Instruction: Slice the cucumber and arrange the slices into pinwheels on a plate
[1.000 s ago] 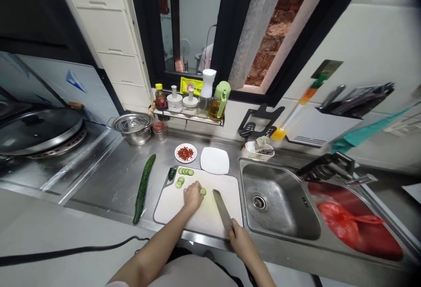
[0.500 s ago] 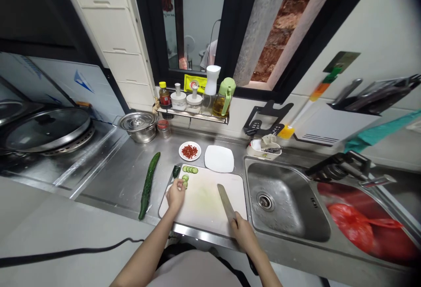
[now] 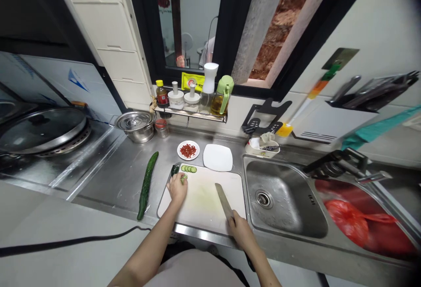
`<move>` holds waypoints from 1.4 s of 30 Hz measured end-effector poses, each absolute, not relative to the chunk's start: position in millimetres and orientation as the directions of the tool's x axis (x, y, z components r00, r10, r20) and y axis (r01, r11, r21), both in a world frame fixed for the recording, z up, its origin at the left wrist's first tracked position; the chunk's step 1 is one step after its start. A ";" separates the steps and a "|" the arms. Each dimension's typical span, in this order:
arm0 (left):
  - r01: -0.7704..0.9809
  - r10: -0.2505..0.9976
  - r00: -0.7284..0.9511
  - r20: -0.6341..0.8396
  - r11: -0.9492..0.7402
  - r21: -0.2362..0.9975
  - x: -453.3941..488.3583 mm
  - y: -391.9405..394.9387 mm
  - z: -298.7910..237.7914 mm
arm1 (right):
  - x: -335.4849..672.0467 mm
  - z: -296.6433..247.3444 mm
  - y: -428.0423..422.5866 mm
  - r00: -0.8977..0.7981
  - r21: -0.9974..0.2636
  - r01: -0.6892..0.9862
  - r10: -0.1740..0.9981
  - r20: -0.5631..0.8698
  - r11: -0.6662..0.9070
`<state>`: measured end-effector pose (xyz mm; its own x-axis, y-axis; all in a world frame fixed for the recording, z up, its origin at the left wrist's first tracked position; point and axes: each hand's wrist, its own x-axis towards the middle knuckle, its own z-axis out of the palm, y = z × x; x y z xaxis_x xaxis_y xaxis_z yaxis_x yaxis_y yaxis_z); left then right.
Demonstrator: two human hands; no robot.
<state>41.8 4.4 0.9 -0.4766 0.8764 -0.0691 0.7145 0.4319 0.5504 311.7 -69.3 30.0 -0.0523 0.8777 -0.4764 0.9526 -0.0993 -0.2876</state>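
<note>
My right hand is wrapped around the handle of a kitchen knife, whose blade lies over the right part of the white cutting board. At the board's upper left, my left hand has its fingers closed on a few cucumber slices, which they partly cover. Just behind it, a short row of cucumber slices lies along the board's far edge. A dark green cucumber end piece sits at the far left corner. A whole cucumber rests on the steel counter left of the board.
Behind the board stand a plate of chopped red pieces and a white square plate. To the right is a steel sink with a red plastic bag beyond it. A lidded pot and a seasoning rack are at the back.
My left hand has shifted slightly and closed over the loose slices, now covering more of them. My right hand and the knife stay nearly still over the board. The view has moved slightly.
</note>
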 end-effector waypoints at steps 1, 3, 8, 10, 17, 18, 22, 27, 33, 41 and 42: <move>0.728 0.888 -0.456 -0.065 0.414 0.546 47.0 9.7 2.8 | 311.0 30.7 -69.5 -0.055 -0.286 0.953 0.875 -0.481 -0.097; 0.758 0.905 -0.420 -0.062 0.388 0.524 56.7 21.1 6.2 | 309.2 33.2 -69.9 -0.055 -0.277 0.956 0.868 -0.494 -0.097; 0.836 0.932 -0.347 -0.102 0.357 0.418 68.4 50.3 9.1 | 305.4 38.0 -70.7 -0.044 -0.252 0.963 0.860 -0.509 -0.100; 0.866 0.941 -0.319 -0.116 0.339 0.368 67.4 60.7 9.2 | 305.0 37.6 -71.0 -0.045 -0.251 0.963 0.859 -0.510 -0.099; 0.934 0.969 -0.210 -0.131 0.239 0.267 58.8 77.6 11.7 | 304.7 35.1 -72.1 -0.059 -0.239 0.968 0.859 -0.509 -0.075; 0.937 0.972 -0.205 -0.118 0.230 0.265 58.6 77.6 12.1 | 304.6 35.5 -72.1 -0.060 -0.238 0.968 0.859 -0.509 -0.073; 0.918 0.969 -0.222 -0.107 0.245 0.313 60.5 75.2 14.8 | 304.0 38.1 -72.0 -0.056 -0.244 0.966 0.860 -0.507 -0.081; 0.850 0.947 -0.268 -0.177 0.319 0.419 63.0 66.8 22.2 | 302.7 41.4 -71.0 -0.044 -0.243 0.965 0.856 -0.515 -0.096; 0.739 0.918 -0.273 -0.286 0.391 0.549 70.4 45.4 28.4 | 300.3 43.9 -70.3 -0.050 -0.242 0.966 0.853 -0.520 -0.090; 0.643 0.923 -0.244 -0.299 0.384 0.663 89.8 5.8 6.2 | 299.5 38.7 -71.4 -0.056 -0.218 0.974 0.863 -0.502 -0.063; 0.629 0.921 -0.257 -0.294 0.390 0.673 90.7 3.4 2.2 | 299.6 38.2 -71.6 -0.057 -0.216 0.974 0.864 -0.500 -0.061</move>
<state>90.7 3.4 2.2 -0.2565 0.9206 -0.2944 0.6288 0.3903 0.6726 299.6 -71.6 38.2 -0.0571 0.8640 -0.5002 0.9745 -0.0607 -0.2161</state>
